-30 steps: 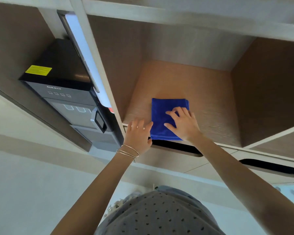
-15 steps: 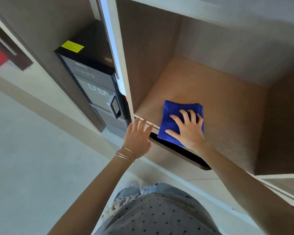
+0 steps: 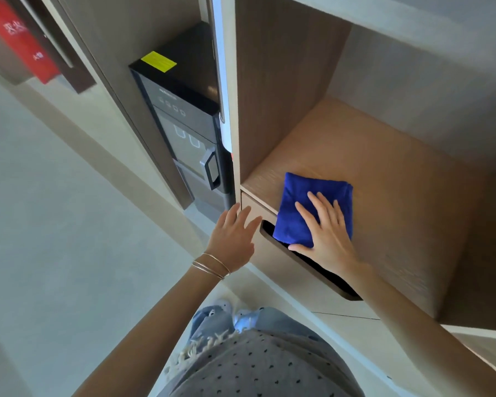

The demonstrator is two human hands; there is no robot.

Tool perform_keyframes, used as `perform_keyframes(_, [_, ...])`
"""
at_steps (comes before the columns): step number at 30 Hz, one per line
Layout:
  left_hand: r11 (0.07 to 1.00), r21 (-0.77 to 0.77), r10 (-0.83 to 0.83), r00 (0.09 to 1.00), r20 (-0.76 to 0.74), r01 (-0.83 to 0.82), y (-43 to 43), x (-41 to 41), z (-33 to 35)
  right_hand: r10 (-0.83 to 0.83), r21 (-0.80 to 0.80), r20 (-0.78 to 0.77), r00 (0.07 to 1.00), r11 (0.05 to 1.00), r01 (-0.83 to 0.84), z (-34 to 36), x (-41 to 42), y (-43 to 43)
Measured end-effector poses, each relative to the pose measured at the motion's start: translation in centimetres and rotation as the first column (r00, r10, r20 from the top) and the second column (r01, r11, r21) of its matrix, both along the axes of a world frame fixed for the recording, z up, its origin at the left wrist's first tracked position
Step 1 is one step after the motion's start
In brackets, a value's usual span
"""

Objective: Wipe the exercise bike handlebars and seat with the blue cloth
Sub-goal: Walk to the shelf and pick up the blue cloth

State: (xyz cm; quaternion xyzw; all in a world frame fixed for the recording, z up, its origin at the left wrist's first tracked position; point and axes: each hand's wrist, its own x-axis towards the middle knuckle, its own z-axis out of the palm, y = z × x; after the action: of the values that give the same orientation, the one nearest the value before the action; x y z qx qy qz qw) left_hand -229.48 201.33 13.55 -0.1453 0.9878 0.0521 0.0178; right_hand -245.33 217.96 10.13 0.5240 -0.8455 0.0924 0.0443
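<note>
Blue cloth (image 3: 307, 202): folded square, deep blue, plush.
Location: front edge of wooden shelf (image 3: 384, 173), overhanging slightly.
Right hand (image 3: 327, 233): grip released, fingers spread flat on cloth.
Left hand (image 3: 235, 239): grip released, empty, beside cloth.

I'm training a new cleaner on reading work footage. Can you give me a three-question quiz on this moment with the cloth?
1. True or false: the blue cloth lies folded on the wooden shelf.
2. Which hand rests flat on the cloth? A) left hand B) right hand
3. Fill in: the left hand, bangles at its wrist, hovers open near the shelf's front ____.

Key: 1 true. 2 B, the right hand. 3 edge.
</note>
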Motion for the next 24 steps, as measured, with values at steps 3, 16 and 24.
perform_keyframes(3, [0.997, 0.071, -0.016, 0.996, 0.09, 0.01, 0.3, 0.0, -0.9, 0.088, -0.018, 0.029, 0.996, 0.996, -0.087, 0.0, 0.3, 1.0])
perform_keyframes(16, [0.972, 0.116, -0.186, 0.973, -0.134, 0.202, 1.2, -0.9, 1.0, 0.005, -0.193, 0.081, 0.997, 0.981, 0.01, 0.0, -0.4, 3.2])
perform_keyframes(24, [0.947, 0.12, -0.282, 0.951, -0.127, 0.297, 2.5, -1.9, 0.3, 0.034, -0.267, 0.17, 0.985, 0.964, 0.013, 1.4, -0.3, 3.6])
